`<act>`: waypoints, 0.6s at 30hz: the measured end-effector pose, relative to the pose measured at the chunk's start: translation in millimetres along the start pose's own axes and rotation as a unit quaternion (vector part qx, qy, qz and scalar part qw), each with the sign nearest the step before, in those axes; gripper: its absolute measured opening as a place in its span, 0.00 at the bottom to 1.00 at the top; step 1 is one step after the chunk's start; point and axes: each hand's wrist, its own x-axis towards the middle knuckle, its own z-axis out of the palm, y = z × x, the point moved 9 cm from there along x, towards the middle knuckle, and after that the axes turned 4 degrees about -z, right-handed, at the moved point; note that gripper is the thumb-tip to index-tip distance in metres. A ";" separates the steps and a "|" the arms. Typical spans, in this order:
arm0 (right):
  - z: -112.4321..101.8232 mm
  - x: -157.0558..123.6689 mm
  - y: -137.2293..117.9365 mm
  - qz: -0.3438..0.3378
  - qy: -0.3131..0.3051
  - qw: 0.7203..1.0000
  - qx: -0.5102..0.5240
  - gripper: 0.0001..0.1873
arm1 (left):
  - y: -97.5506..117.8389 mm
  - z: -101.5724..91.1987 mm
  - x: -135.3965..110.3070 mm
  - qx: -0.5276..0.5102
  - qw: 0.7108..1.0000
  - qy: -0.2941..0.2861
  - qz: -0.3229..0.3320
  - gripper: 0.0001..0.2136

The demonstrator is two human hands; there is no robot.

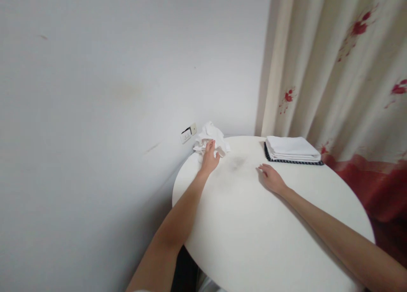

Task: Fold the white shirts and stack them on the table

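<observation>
At the far left of the round white table lies a crumpled heap of white cloth, close to the wall. My left hand reaches to its near side, fingertips at the cloth and thumb apart from the fingers. Whether any fold is pinched I cannot make out; the hand looks open. My right hand rests low over the tabletop, fingers loosely bent and apart, holding nothing. Just beyond it sits a stack of folded white cloths on a dark, patterned-edged mat or cloth.
A grey smudge marks the tabletop between my hands. On the wall to the left is a power socket with a switch plate beside it. A cream curtain with red flowers hangs at the right, behind the table.
</observation>
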 end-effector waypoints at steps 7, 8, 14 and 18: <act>0.3 0.3 -3.7 -0.008 -0.011 0.999 -0.032 0.19 | 42.7 38.1 -20.6 -0.014 0.993 -0.095 0.072 0.31; 0.5 0.3 -4.0 -0.011 -0.011 0.999 -0.036 0.19 | 47.2 40.6 -22.4 -0.013 0.991 -0.104 0.080 0.31; 1.4 -0.1 -3.3 -0.023 -0.008 0.999 -0.047 0.20 | 65.5 37.7 -25.3 -0.024 0.990 -0.090 0.105 0.30; -0.9 -0.2 -3.2 -0.022 0.005 0.999 -0.032 0.21 | 78.1 30.4 -25.2 -0.037 0.990 -0.068 0.119 0.30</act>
